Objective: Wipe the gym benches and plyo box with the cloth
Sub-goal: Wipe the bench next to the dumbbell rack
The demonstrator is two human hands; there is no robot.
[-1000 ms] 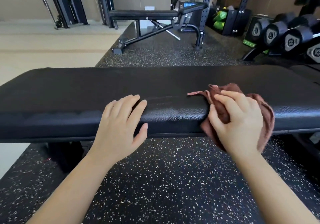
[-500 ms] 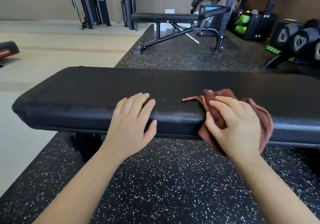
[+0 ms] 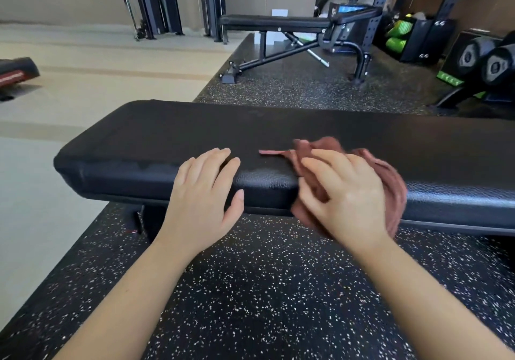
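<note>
A black padded flat bench [image 3: 172, 136] runs across the view in front of me, its left end in sight. My left hand [image 3: 204, 195] rests flat on its near edge, fingers straight on the pad. My right hand [image 3: 344, 195] holds a crumpled reddish-brown cloth [image 3: 390, 175] against the bench's near edge, fingers curled over it; the cloth drapes over the top and down the front side. A second black adjustable bench [image 3: 274, 22] stands further back on the rubber floor.
Speckled black rubber flooring [image 3: 264, 290] lies under me; pale flooring [image 3: 83, 81] extends to the left. A dumbbell rack [image 3: 490, 67] stands at the right, a black rack frame [image 3: 376, 3] behind the far bench, and a black and red object [image 3: 15, 72] at the far left.
Both hands and the cloth have slid left along the bench, and the view has turned left so the bench's left end shows. The grip on the cloth is unchanged.
</note>
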